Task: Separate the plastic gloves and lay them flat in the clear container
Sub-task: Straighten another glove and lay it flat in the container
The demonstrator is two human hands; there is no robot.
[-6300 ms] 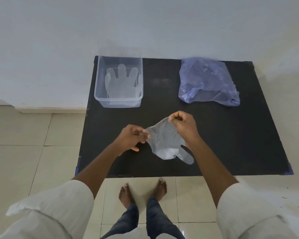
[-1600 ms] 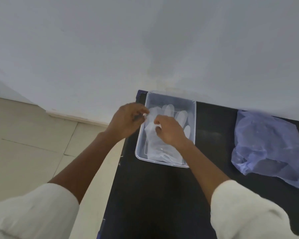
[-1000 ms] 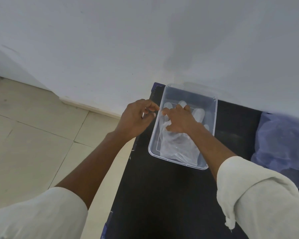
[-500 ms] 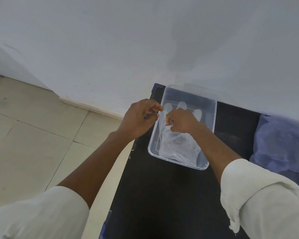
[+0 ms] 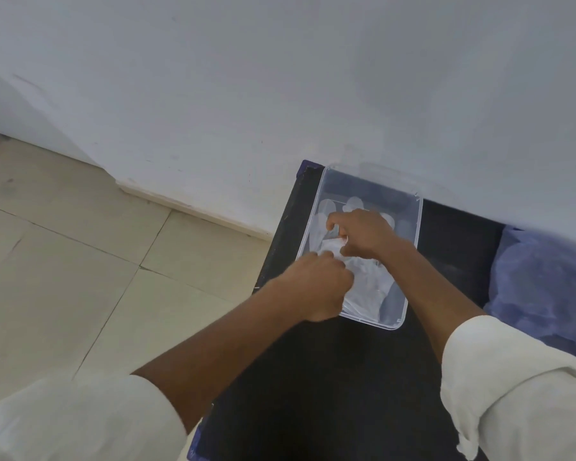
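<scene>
Left hand (image 5: 316,287) moved over container's (image 5: 416,227) near edge, onto glove (image 5: 366,287)

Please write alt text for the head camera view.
Two bare hands, left hand and right hand, press a thin translucent plastic glove into a clear rectangular plastic container on a black table; a crumpled bluish plastic bag lies right.

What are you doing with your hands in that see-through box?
A person is laying thin plastic gloves flat in a clear container on a black table. Both hands are inside it: the left hand near the front edge, the right hand further back, both pinching and smoothing the top glove. A bluish plastic bag lies on the table to the right.
</scene>
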